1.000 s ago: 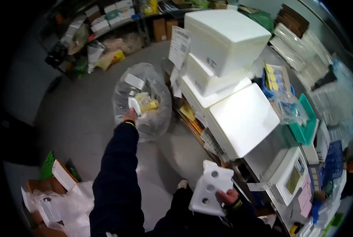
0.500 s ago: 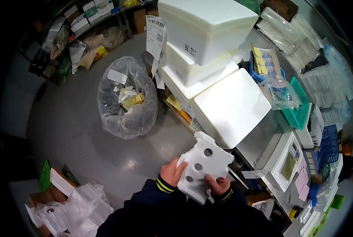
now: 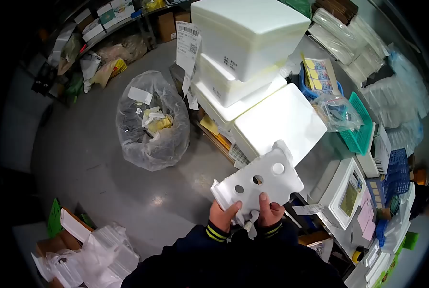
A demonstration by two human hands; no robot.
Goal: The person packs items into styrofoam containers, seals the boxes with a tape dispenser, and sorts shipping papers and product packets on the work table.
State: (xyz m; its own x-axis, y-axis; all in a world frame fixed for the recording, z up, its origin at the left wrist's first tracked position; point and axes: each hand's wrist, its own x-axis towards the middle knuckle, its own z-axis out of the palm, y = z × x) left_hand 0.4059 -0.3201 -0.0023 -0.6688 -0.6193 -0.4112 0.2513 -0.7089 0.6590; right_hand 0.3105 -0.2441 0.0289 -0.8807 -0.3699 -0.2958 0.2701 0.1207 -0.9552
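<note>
Both hands grip a white foam panel [image 3: 272,170] with three round holes and ragged edges. My left hand [image 3: 222,215] is closed on its lower left corner, thumb on the face. Along the lower edge, my right hand [image 3: 270,211] pinches it with the thumb on top; the fingers beneath are partly hidden. The panel tilts up to the right, and its far corner overlaps the view of a white foam box [image 3: 279,125]. Through one hole the white box shows, through others darker surfaces.
White foam boxes [image 3: 248,43] stand stacked on the metal bench [image 3: 315,180], a printed label strip [image 3: 188,48] hanging beside them. A plastic-lined waste bin [image 3: 152,149] is on the floor at left. A label printer [image 3: 344,194] and green basket [image 3: 361,127] sit at right. Plastic-wrapped packaging [image 3: 104,254] lies lower left.
The foam panel has turned clockwise and moved up and to the right. My left hand has shifted right, and my right hand has moved slightly up; both still hold the panel.
</note>
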